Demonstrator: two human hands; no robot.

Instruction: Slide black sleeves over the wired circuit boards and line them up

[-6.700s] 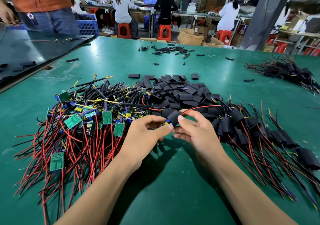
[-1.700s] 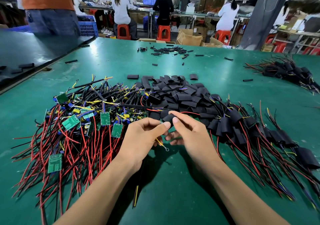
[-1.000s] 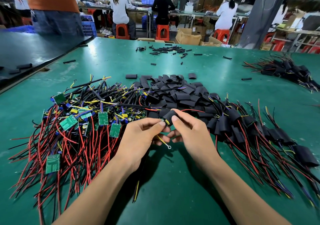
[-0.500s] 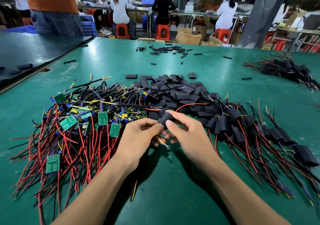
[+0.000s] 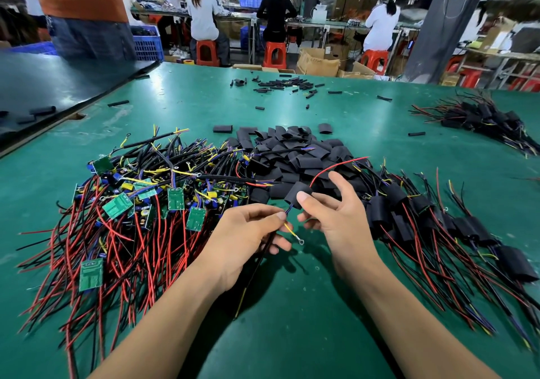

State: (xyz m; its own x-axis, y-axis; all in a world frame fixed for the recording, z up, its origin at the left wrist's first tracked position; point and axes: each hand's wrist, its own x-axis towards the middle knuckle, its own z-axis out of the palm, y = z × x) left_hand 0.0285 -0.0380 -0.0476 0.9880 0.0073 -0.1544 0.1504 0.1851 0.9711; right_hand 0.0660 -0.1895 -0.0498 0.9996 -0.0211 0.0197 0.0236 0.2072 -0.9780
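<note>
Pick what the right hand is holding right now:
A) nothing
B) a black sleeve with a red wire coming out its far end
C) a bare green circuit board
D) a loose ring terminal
B: the right hand pinches the black sleeve under its thumb, the red wire arcs out of the sleeve's far end, and the left hand pinches the yellow and blue wires below it.

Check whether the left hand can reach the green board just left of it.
Likely yes: the green board lies uncovered atop the red wires beside the left hand, though that hand must first drop the lead it pinches.
</note>
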